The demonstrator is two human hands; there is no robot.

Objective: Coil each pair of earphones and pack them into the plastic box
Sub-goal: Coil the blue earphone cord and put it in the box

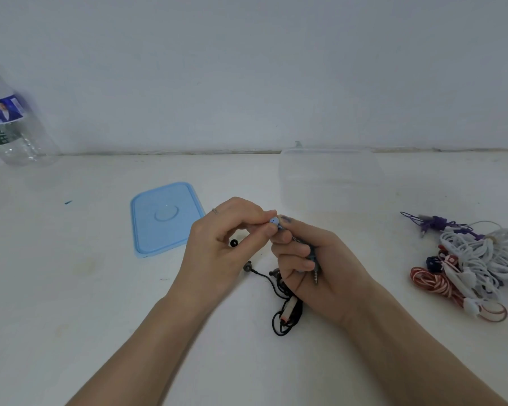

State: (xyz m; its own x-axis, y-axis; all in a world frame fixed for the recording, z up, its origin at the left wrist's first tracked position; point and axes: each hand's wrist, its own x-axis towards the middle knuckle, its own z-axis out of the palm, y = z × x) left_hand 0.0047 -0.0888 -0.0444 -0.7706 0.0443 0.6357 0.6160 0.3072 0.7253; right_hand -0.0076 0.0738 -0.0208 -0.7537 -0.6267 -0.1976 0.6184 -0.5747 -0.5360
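Observation:
My left hand (217,241) pinches a small blue earbud (274,221) at its fingertips. My right hand (314,268) is closed around the coiled blue earphone cable (313,259), whose plug sticks out below the fingers. Under my hands, black earphones (279,303) lie loose on the white table, with a black ear tip (233,243) apart from them. The clear plastic box (329,177) stands open at the back right. A tangle of white, red-striped and purple earphones (475,259) lies at the right.
The light blue lid (165,218) lies flat left of my hands. A plastic water bottle (9,124) stands at the far left against the wall. The white table (71,288) runs up to the wall behind.

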